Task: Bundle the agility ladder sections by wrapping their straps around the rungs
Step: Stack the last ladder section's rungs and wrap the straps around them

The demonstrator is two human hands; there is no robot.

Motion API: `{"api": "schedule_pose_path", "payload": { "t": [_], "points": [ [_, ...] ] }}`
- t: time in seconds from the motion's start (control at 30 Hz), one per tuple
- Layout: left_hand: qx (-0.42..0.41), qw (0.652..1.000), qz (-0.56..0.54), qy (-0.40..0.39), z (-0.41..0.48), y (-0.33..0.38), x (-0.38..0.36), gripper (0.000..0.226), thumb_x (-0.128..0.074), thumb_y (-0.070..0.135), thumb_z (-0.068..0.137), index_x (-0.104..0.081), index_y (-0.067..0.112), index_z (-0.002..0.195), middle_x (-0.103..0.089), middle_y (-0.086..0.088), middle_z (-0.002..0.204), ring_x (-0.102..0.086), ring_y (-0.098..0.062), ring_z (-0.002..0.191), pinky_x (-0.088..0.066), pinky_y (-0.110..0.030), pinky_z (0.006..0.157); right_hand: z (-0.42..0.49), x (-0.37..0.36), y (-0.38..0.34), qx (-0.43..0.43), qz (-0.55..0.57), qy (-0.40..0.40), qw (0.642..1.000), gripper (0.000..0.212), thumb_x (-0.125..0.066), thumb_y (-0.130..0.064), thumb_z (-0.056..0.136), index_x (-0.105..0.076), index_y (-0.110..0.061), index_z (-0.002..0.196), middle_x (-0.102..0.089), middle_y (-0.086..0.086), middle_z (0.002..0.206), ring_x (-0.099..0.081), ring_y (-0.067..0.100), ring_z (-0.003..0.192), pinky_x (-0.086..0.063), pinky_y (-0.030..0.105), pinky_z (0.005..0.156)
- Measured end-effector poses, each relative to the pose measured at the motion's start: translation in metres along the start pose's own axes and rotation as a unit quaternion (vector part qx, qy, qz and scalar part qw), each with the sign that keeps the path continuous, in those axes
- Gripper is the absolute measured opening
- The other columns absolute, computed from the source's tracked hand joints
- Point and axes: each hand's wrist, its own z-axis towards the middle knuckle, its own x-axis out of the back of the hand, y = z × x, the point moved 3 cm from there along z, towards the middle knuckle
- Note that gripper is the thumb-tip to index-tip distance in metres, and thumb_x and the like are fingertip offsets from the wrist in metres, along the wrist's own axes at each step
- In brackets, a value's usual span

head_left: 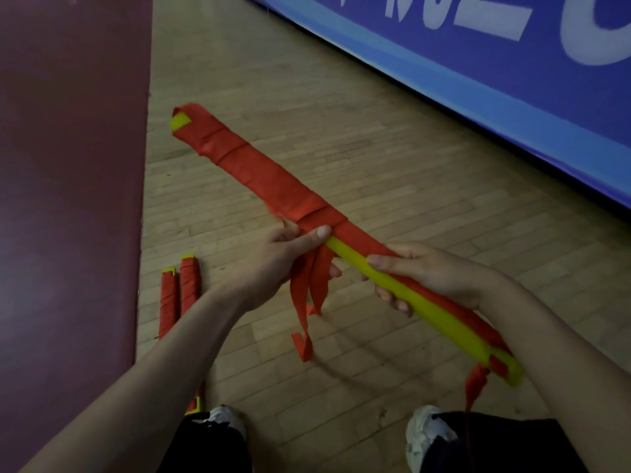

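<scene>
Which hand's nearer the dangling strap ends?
Left. The left hand grips the rung right where the dangling strap ends hang; the right hand grips it farther along.

A sports hall: wooden strip floor (341,165), maroon mat (68,165), blue banner (478,80)

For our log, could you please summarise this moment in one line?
left hand: pinches red strap; right hand: grips yellow rungs; wrapped bundles: on floor

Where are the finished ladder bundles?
Head view, lower left: the two wrapped bundles lie side by side on the floor beside the maroon mat, left of the left forearm.
</scene>
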Motion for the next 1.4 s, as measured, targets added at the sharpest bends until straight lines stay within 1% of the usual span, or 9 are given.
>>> {"api": "schedule_pose_path", "payload": {
  "t": [0.23,0.43,0.7,0.9,1.0,1.17,1.27,1.33,1.4],
  "points": [
    [0.020,0.999,-0.029,-0.026,0.002,-0.005,-0.008,0.017,-0.049,0.008,0.095,-0.061,-0.003,0.101,-0.073,-0.011,0.087,-0.070,-0.015,0.070,-0.059,-0.028,0.067,0.009,0.017,0.003,0.057,0.015,0.098,0.993,0.029,-0.055,-0.034,0.088,-0.063,-0.008,0.102,-0.057,0.009,0.064,-0.050,0.016,0.047,-0.043,0.025,0.044],
    [0.046,0.997,-0.054,-0.001,0.005,-0.014,-0.016,0.020,-0.048,0.009,0.098,-0.060,-0.006,0.102,-0.072,-0.016,0.087,-0.071,-0.018,0.072,-0.058,-0.029,0.072,0.024,0.015,0.011,0.074,-0.165,0.200,0.963,0.012,-0.050,-0.035,0.097,-0.061,-0.029,0.097,-0.057,-0.001,0.067,-0.051,0.005,0.051,-0.044,0.028,0.054],
    [0.054,0.995,-0.082,0.018,0.003,-0.017,-0.021,0.027,-0.040,0.008,0.101,-0.059,-0.010,0.105,-0.072,-0.020,0.093,-0.071,-0.024,0.079,-0.057,-0.037,0.081,0.030,0.000,0.017,0.064,-0.468,0.234,0.850,0.036,-0.033,-0.048,0.099,-0.038,-0.037,0.133,-0.059,0.001,0.108,-0.058,0.025,0.102,-0.049,0.041,0.082],
    [0.043,0.995,-0.084,0.036,0.001,-0.020,-0.021,0.029,-0.040,0.005,0.100,-0.055,-0.015,0.114,-0.069,-0.022,0.095,-0.072,-0.021,0.075,-0.059,-0.033,0.075,0.032,-0.011,0.018,0.061,-0.598,0.250,0.759,0.045,-0.031,-0.040,0.102,-0.021,-0.036,0.146,-0.045,0.009,0.120,-0.049,0.031,0.113,-0.040,0.040,0.089],
    [0.035,0.995,-0.081,0.039,0.000,-0.019,-0.021,0.024,-0.044,0.003,0.098,-0.060,-0.011,0.110,-0.069,-0.021,0.099,-0.071,-0.020,0.079,-0.058,-0.033,0.075,0.031,-0.013,0.015,0.060,-0.649,0.276,0.706,0.052,-0.036,-0.035,0.101,-0.018,-0.032,0.150,-0.043,0.013,0.122,-0.048,0.034,0.110,-0.038,0.041,0.089],
    [0.046,0.990,-0.105,0.089,0.002,-0.018,-0.021,0.030,-0.054,0.018,0.095,-0.066,-0.008,0.104,-0.072,-0.017,0.089,-0.071,-0.021,0.075,-0.058,-0.033,0.073,0.030,-0.017,0.014,0.155,-0.682,0.386,0.601,0.073,-0.081,-0.023,0.068,-0.050,-0.020,0.135,-0.054,0.018,0.086,-0.054,0.035,0.066,-0.044,0.038,0.058],
    [0.059,0.983,-0.119,0.125,0.004,-0.020,-0.016,0.029,-0.053,0.018,0.096,-0.067,-0.008,0.099,-0.072,-0.016,0.081,-0.071,-0.020,0.068,-0.058,-0.034,0.071,0.030,-0.025,0.011,0.158,-0.669,0.357,0.633,0.074,-0.072,-0.033,0.080,-0.039,-0.022,0.145,-0.053,0.018,0.097,-0.055,0.036,0.082,-0.045,0.042,0.069],
    [0.059,0.985,-0.109,0.122,0.004,-0.020,-0.011,0.026,-0.054,0.017,0.095,-0.068,-0.005,0.094,-0.072,-0.016,0.080,-0.071,-0.021,0.069,-0.058,-0.034,0.071,0.029,-0.022,0.010,0.133,-0.599,0.293,0.733,0.071,-0.058,-0.043,0.090,-0.024,-0.030,0.150,-0.049,0.010,0.118,-0.050,0.030,0.108,-0.041,0.041,0.088],
    [0.050,0.989,-0.088,0.107,0.003,-0.018,-0.007,0.025,-0.056,0.017,0.094,-0.069,-0.004,0.092,-0.072,-0.018,0.081,-0.071,-0.023,0.070,-0.058,-0.034,0.071,0.023,-0.013,0.004,0.130,-0.470,0.235,0.841,0.066,-0.061,-0.050,0.085,-0.034,-0.035,0.144,-0.053,-0.002,0.124,-0.051,0.018,0.114,-0.044,0.036,0.092]
  ]
}}
